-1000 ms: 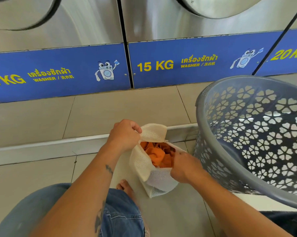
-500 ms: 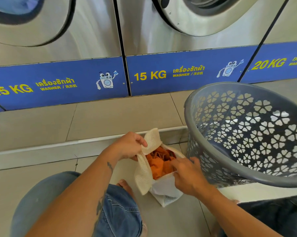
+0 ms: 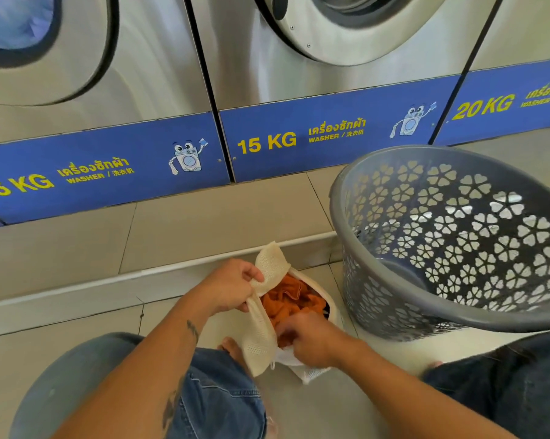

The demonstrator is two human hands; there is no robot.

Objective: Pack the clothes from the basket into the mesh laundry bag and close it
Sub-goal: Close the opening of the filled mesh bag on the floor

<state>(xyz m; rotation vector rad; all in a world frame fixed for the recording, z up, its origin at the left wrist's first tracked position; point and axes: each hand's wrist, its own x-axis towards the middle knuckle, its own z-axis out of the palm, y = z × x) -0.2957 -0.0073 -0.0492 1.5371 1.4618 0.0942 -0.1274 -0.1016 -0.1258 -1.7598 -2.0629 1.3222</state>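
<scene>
1. The mesh laundry bag sits on the tiled floor between the person's knees, just beside the grey basket; its mouth is open and its cream upper flap stands up at the far side.
2. The left hand is clenched on the bag's left rim, pinching the cream mesh between thumb and fingers and holding that edge up; a tattooed forearm runs back toward the camera over a denim-clad knee.
3. The right hand is at the near right edge of the bag's mouth, fingers curled down on the white mesh there and against the clothes; its grip looks closed on the bag's edge, though the fingertips are partly hidden.
4. Orange clothes fill the open bag, with a dark bit showing at the right side.
5. The basket is tilted toward the person; its flower-pierced wall and dark bottom are visible.
6. Steel washers with blue "15 KG" bands stand behind.
</scene>
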